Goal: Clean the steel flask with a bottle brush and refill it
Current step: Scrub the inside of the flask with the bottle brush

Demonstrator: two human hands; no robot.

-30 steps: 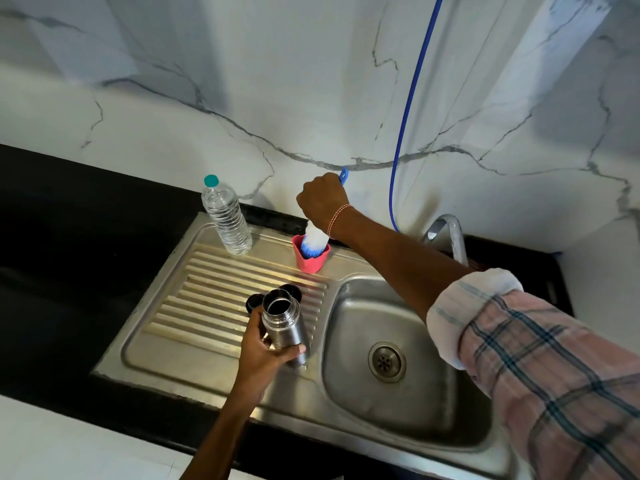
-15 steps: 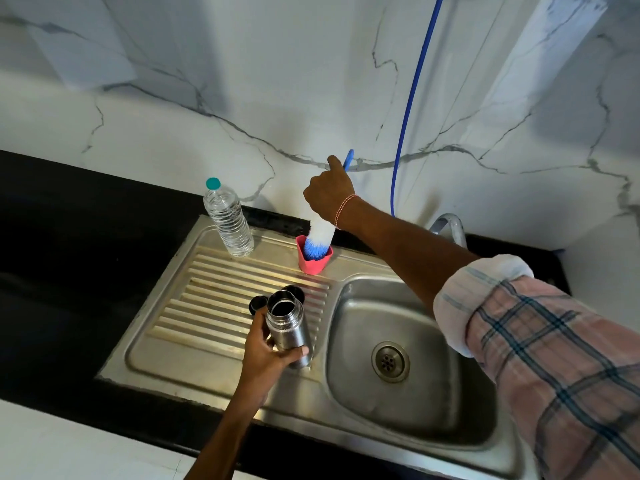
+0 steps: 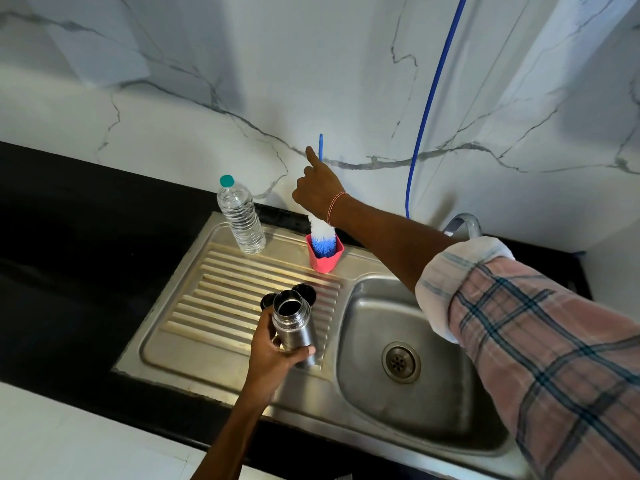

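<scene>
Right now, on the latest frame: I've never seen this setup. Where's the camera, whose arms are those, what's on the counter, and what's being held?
There is no machine here. These are a person's two bare hands, filmed by one wide-angle camera worn on the head that looks forward and down, so the picture is the person's own view.

The left hand grips an open steel flask over the ribbed drainboard of a steel sink; whether its base touches the drainboard is unclear. The right hand has its fingers round the thin blue handle of a bottle brush, whose white and blue bristles are partly inside a pink holder.

Also on the drainboard are a capped water bottle and two black caps just behind the flask. A tap and a blue hose are at the back.
</scene>
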